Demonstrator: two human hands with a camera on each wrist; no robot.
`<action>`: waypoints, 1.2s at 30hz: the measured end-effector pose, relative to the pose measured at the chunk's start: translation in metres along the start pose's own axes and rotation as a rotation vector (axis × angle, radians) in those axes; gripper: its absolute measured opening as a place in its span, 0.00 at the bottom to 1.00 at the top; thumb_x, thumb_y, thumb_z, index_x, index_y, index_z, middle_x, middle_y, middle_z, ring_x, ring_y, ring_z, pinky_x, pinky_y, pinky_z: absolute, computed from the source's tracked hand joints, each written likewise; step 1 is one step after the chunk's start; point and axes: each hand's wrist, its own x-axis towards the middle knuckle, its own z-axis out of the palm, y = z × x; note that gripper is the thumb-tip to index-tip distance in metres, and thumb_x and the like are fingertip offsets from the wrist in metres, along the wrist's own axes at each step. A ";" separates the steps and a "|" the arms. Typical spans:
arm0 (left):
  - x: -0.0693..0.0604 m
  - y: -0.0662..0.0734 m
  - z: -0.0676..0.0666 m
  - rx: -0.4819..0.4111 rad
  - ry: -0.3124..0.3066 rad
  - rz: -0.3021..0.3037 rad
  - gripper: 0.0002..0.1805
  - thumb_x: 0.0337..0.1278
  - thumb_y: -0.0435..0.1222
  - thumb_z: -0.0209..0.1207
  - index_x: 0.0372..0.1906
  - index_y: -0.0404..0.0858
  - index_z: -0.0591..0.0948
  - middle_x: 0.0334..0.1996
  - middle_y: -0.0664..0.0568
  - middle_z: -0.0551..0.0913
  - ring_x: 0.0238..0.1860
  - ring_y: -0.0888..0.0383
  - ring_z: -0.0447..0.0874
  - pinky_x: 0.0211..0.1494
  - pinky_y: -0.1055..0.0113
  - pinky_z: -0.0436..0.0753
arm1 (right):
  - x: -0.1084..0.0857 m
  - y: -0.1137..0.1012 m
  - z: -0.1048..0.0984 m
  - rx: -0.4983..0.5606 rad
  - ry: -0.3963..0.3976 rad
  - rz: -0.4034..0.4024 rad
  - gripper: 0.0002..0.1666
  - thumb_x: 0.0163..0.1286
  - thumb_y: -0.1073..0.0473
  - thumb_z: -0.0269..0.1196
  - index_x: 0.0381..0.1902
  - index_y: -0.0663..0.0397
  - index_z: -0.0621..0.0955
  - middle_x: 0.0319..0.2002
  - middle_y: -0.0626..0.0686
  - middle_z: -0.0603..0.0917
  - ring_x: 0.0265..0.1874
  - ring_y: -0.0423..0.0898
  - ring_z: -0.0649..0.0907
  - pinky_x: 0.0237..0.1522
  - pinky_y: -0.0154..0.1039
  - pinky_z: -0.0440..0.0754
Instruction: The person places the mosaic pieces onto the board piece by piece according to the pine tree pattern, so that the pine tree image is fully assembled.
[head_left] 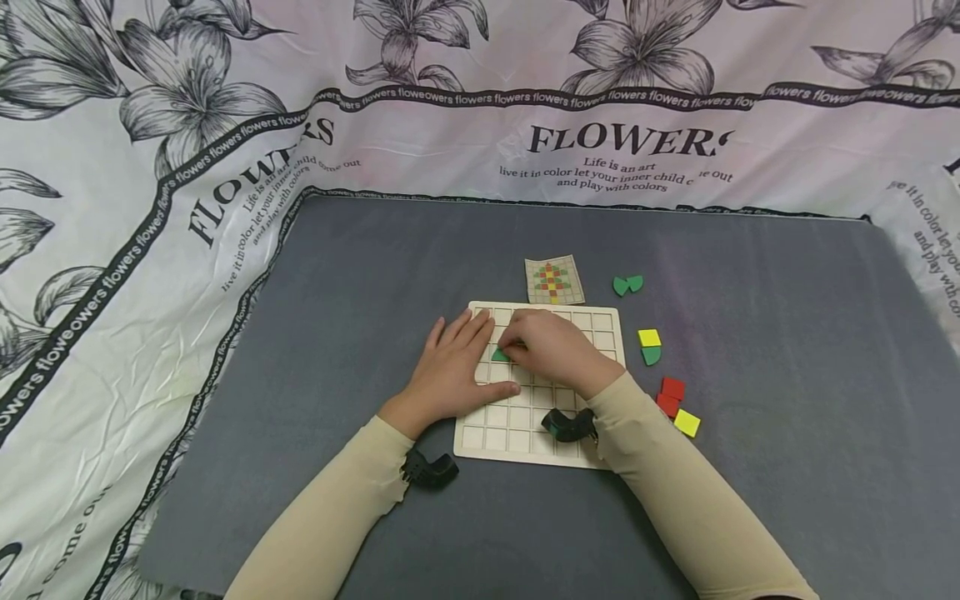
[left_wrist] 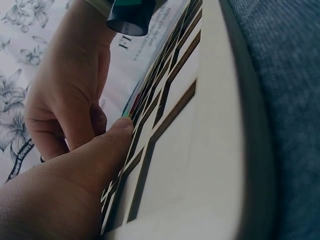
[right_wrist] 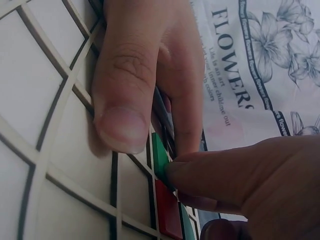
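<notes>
a pale gridded board (head_left: pixel 487 442) lies on the grey desk (head_left: pixel 360 283), and on it, toward the left side, sits a green piece (head_left: pixel 499 356). the right hand (head_left: pixel 558 346) has its fingers bent close together, pinching that piece between thumb and fingertips. the left hand (head_left: pixel 450 371) lies over the board's left edge, fingers nearly straight and thumb stretched out across the squares, holding nothing.

just past the far edge is a pattern card (head_left: pixel 554 279) with a small coloured figure. right of it are two green pieces (head_left: pixel 635 283); nearer the person come a yellow square (head_left: pixel 649 337) with a rounded green piece (head_left: pixel 652 357) just beside it, then two red squares (head_left: pixel 672 388) and another yellow square (head_left: pixel 687 423). a flower-printed cloth (head_left: pixel 450 150) hangs behind.

from the head, the right hand blocks much of the board's middle. the right wrist view looks in under it and shows a red piece (right_wrist: pixel 169 210) right next to the green one, with a sliver of more green beyond. the left wrist view catches only thin coloured edges past the left thumb, too small to sort out.
</notes>
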 end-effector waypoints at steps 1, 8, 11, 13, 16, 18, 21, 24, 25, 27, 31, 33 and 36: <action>0.000 0.000 0.000 -0.002 -0.001 -0.001 0.59 0.61 0.75 0.55 0.86 0.44 0.53 0.86 0.53 0.50 0.86 0.52 0.38 0.85 0.43 0.35 | 0.000 0.000 0.000 -0.003 0.002 -0.003 0.07 0.73 0.62 0.69 0.42 0.49 0.93 0.37 0.47 0.86 0.34 0.41 0.82 0.39 0.41 0.82; -0.001 0.001 -0.002 -0.002 -0.006 0.000 0.59 0.62 0.74 0.56 0.86 0.44 0.53 0.86 0.53 0.49 0.86 0.51 0.38 0.85 0.43 0.35 | -0.003 -0.001 0.000 -0.014 0.015 -0.005 0.08 0.73 0.63 0.68 0.40 0.49 0.94 0.34 0.45 0.84 0.29 0.40 0.78 0.35 0.39 0.79; 0.000 0.002 -0.002 0.002 -0.012 0.000 0.59 0.62 0.74 0.56 0.86 0.44 0.53 0.86 0.53 0.49 0.86 0.51 0.38 0.85 0.44 0.35 | -0.005 -0.001 -0.001 -0.012 0.010 0.015 0.07 0.73 0.60 0.69 0.40 0.48 0.93 0.33 0.45 0.84 0.29 0.39 0.78 0.34 0.39 0.79; 0.000 0.003 -0.002 0.004 -0.014 -0.002 0.59 0.62 0.74 0.56 0.86 0.44 0.53 0.86 0.54 0.49 0.86 0.51 0.38 0.85 0.44 0.34 | -0.007 -0.001 -0.002 -0.008 0.008 0.031 0.07 0.74 0.57 0.68 0.40 0.48 0.93 0.33 0.44 0.84 0.28 0.39 0.78 0.33 0.39 0.78; 0.000 0.004 -0.002 0.010 -0.014 -0.008 0.59 0.62 0.74 0.55 0.86 0.44 0.53 0.86 0.54 0.49 0.86 0.52 0.38 0.85 0.45 0.34 | -0.010 -0.001 -0.004 -0.001 0.005 0.046 0.09 0.75 0.54 0.68 0.41 0.49 0.93 0.34 0.44 0.85 0.29 0.38 0.78 0.34 0.40 0.79; 0.000 0.003 -0.002 0.012 -0.010 -0.011 0.59 0.62 0.75 0.55 0.86 0.44 0.53 0.86 0.54 0.49 0.86 0.52 0.39 0.85 0.45 0.34 | -0.013 -0.002 -0.006 -0.001 0.010 0.051 0.10 0.75 0.54 0.67 0.40 0.49 0.93 0.34 0.45 0.85 0.29 0.39 0.79 0.36 0.41 0.81; -0.001 0.003 -0.003 0.010 -0.004 -0.016 0.59 0.61 0.75 0.55 0.86 0.44 0.53 0.86 0.54 0.49 0.86 0.52 0.39 0.85 0.45 0.34 | -0.017 -0.002 -0.011 -0.002 0.012 0.062 0.09 0.75 0.55 0.67 0.39 0.49 0.93 0.35 0.45 0.86 0.31 0.40 0.81 0.38 0.42 0.82; -0.001 0.004 -0.003 0.010 -0.005 -0.016 0.59 0.61 0.75 0.55 0.86 0.44 0.54 0.86 0.54 0.50 0.86 0.52 0.39 0.85 0.45 0.35 | -0.023 0.001 -0.014 -0.004 0.016 0.071 0.08 0.74 0.55 0.68 0.38 0.49 0.93 0.34 0.45 0.86 0.32 0.41 0.81 0.38 0.43 0.83; 0.000 0.004 -0.003 0.012 -0.006 -0.018 0.59 0.61 0.75 0.55 0.86 0.44 0.54 0.86 0.54 0.50 0.86 0.52 0.39 0.85 0.45 0.35 | -0.025 0.002 -0.015 -0.004 0.016 0.075 0.08 0.74 0.55 0.68 0.38 0.48 0.92 0.33 0.44 0.86 0.31 0.41 0.81 0.38 0.43 0.82; 0.000 0.003 -0.002 0.017 -0.007 -0.021 0.60 0.60 0.75 0.55 0.86 0.44 0.54 0.86 0.54 0.50 0.86 0.52 0.39 0.85 0.45 0.35 | -0.028 0.005 -0.017 -0.008 0.020 0.077 0.08 0.74 0.56 0.68 0.36 0.48 0.92 0.31 0.44 0.85 0.30 0.42 0.80 0.37 0.42 0.81; 0.001 0.003 -0.002 0.017 -0.008 -0.026 0.60 0.60 0.75 0.55 0.86 0.44 0.54 0.86 0.54 0.50 0.86 0.52 0.39 0.85 0.45 0.35 | -0.037 0.012 -0.021 -0.018 0.038 0.091 0.07 0.73 0.58 0.68 0.37 0.49 0.92 0.30 0.45 0.85 0.29 0.42 0.79 0.35 0.42 0.81; 0.001 0.003 -0.002 0.012 -0.008 -0.025 0.60 0.60 0.75 0.55 0.86 0.44 0.54 0.86 0.54 0.50 0.86 0.52 0.39 0.85 0.45 0.35 | -0.042 0.015 -0.023 -0.021 0.050 0.101 0.07 0.73 0.59 0.68 0.38 0.50 0.92 0.32 0.46 0.86 0.31 0.43 0.81 0.37 0.44 0.83; 0.001 0.004 -0.003 0.002 -0.011 -0.025 0.60 0.60 0.75 0.56 0.86 0.43 0.54 0.86 0.54 0.50 0.86 0.52 0.39 0.85 0.45 0.36 | -0.050 0.020 -0.026 -0.015 0.066 0.120 0.07 0.73 0.59 0.67 0.40 0.52 0.92 0.33 0.46 0.88 0.33 0.43 0.83 0.39 0.46 0.85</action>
